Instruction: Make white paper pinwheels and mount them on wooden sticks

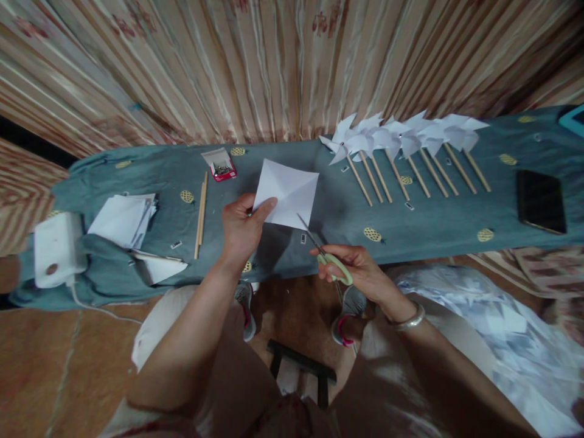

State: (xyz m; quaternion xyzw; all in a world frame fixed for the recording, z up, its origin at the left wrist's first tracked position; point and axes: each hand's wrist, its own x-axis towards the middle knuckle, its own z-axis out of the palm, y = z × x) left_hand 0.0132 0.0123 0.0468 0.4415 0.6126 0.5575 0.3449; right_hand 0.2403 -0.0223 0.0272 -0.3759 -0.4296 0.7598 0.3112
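Observation:
My left hand (241,228) pinches the lower left corner of a creased white paper square (287,191), holding it up over the blue-green cloth (433,219). My right hand (353,274) grips green-handled scissors (326,255); their blades point up-left and meet the paper's lower right edge. Several finished white paper pinwheels (401,143) on wooden sticks lie in a row on the cloth at the back right.
A stack of white paper squares (122,219) lies left, beside two loose wooden sticks (201,213) and a small red box of pins (220,164). A white device (58,246) sits far left, a black phone (541,201) far right. A clear bag (511,328) lies lower right.

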